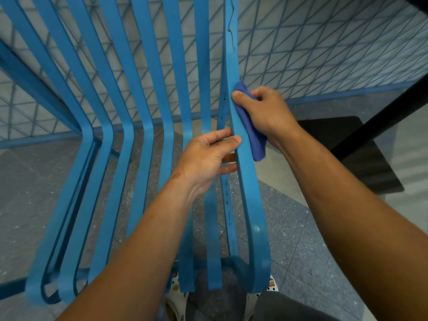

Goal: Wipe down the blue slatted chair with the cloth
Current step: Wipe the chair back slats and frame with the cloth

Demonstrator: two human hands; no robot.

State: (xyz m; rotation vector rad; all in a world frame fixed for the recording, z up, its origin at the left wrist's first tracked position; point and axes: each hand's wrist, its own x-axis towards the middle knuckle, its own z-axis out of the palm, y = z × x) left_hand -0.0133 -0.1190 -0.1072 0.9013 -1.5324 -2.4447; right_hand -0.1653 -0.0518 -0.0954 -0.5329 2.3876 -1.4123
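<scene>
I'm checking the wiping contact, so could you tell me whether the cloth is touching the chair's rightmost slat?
Touching. The head view shows the cloth, gripped by the right hand, pressed flat against the outer side of the rightmost slat, with no gap between them.

A grey speckled floor (301, 251) carries the blue chair (148, 140), with a black table base (361, 158) standing just right of the right hand (266, 112).

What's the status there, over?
Right hand grips blue cloth against rightmost slat. Left hand fingers curled round same slat. Nothing blocking.
</scene>
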